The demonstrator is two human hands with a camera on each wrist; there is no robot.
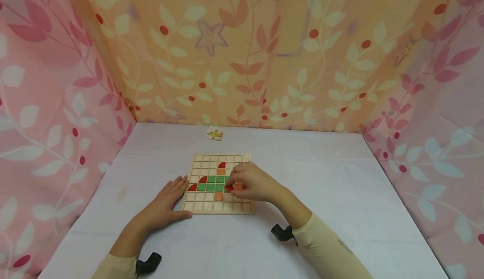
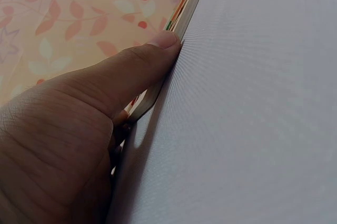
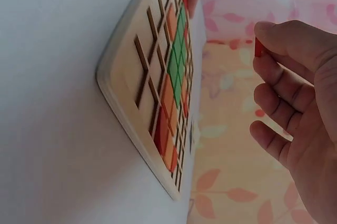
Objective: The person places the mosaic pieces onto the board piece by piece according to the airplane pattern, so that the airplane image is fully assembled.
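A wooden grid board lies flat on the table. Green square tiles fill a block of its middle cells, with orange squares and red quarter-round tiles around them. Along the board's left edge rests my left hand, fingers extended, its thumb touching the near left corner. My right hand is over the right part of the board. Between thumb and index finger it pinches a small red tile, held above the grid in the right wrist view; its other fingers are loosely bent. This hand hides some right-hand cells.
Behind the board lies a small pale square card with a green and yellow print. A white cloth covers the table. Floral curtains enclose the back and both sides. Black curved pieces sit at both wrists.
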